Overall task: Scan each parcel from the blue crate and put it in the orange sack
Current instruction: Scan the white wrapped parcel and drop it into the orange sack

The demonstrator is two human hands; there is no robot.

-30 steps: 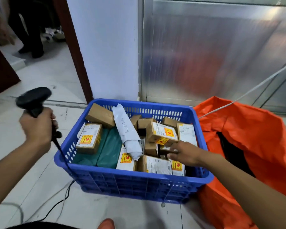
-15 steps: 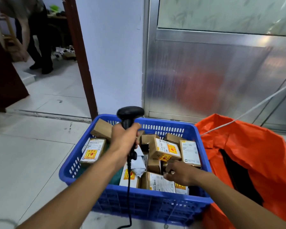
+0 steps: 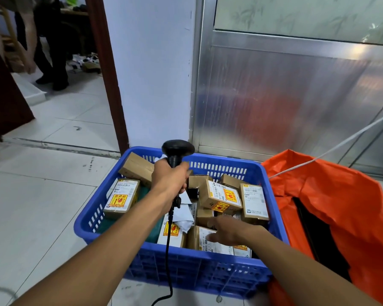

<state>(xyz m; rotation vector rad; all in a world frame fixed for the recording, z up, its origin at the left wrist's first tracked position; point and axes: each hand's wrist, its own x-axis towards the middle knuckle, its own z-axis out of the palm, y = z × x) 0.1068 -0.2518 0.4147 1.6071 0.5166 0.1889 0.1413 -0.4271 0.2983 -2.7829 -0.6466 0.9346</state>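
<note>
Scanner point(image 3: 177, 151) is gripped in left hand point(image 3: 170, 176) above crate point(image 3: 111, 237) for aiming; right hand point(image 3: 228, 230), fingers straight and empty, rests on near-corner parcel point(image 3: 210, 241); sack point(image 3: 341, 206) is kept beside crate.

Both forearms bare, no sleeves, hands point(image 3: 170, 177) ungloved.

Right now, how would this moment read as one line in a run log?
left hand: grips barcode scanner over blue crate | right hand: open, reaching onto labelled parcel | orange sack: open beside crate
</note>
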